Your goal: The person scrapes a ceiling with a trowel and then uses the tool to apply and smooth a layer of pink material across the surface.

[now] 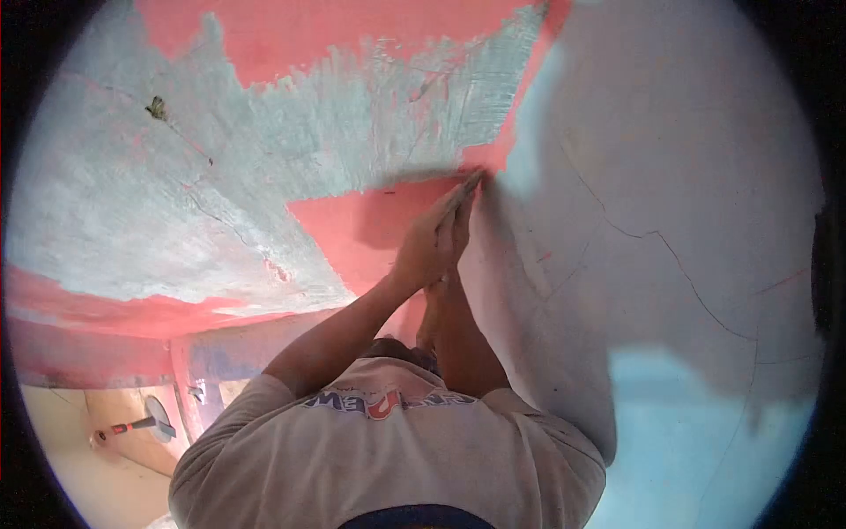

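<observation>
- Pink paint shows in a wedge beside the corner, in a patch along the top, and in a band low on the left wall.
- Grey-white skim coat covers most of that wall in rough, streaked strokes. My judgement is that the wall is well over half covered, with the pink areas left to do.
- The right wall is pale and even all over, though thin cracks run across it, so it looks finished or never pink.
- A worker in a pale T-shirt, seen from behind, reaches both arms up into the corner.
- The nearer grip is closed around a flat blade, whose edge touches the corner where pink meets pale.
- The farther grip sits just below and is mostly hidden, so I cannot tell how it is set.
- The wearer's own grips do not show.
- Low on the left, a red-handled tool lies on a beige surface, well apart from the work.
</observation>
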The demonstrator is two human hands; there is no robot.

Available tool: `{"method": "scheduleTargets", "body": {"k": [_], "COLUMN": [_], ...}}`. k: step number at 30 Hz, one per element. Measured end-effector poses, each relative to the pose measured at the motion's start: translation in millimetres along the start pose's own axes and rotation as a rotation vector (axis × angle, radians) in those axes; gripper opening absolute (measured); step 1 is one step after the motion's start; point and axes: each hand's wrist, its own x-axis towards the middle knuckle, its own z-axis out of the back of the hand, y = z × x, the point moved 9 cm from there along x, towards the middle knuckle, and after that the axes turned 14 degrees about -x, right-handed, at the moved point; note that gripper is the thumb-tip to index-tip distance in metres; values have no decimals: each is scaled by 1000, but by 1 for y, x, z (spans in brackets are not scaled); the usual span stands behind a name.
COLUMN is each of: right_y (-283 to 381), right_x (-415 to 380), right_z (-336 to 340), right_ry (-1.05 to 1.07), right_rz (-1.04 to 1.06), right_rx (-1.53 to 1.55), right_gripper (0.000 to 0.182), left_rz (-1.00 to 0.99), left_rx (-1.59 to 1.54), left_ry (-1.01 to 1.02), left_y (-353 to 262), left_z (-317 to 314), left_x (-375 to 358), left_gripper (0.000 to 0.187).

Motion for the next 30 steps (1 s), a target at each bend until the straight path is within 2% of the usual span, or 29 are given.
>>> {"method": "scheduleTargets", "body": {"k": [5, 8, 13, 17, 20, 24, 25, 28, 30], "right_y": [0, -2, -2, -2, -4, -5, -4, -4, -5], "right_x": [2, 1, -4, -5, -4, -4, -4, -6, -7], "right_z": [5, 6, 9, 12, 14, 15, 15, 17, 17], "right_ry": [0, -2, -2, -5, -7, -7, -5, -7, -7], "right_rz": [-8, -13, -19, -18, -19, -26, -25, -27, -28], "right_rx": [-4, -8, -13, -19, -21, -16, -19, -20, -22], "right_gripper": [59, 59, 59, 58, 58, 58, 58, 58, 58], "left_rz": [17, 129, 21, -22, 99, 20, -53, -1, -11], "left_rx": [-6, -42, -70, -8, -90, -3, -57, -92, 3], "left_ry": [-67, -99, -47, -38, -136, -49, -52, -50, -89], "left_y": [2, -4, -10, -16, -15, -18, -20, -18, -15], "left_z": [18, 31, 1, 18, 41, 15, 8, 4, 19], "left_x": [-11, -18, 7, -4, -21, 1, 8, 8, -4], "left_gripper": [42, 42, 41, 42, 43, 42, 42, 42, 42]}}
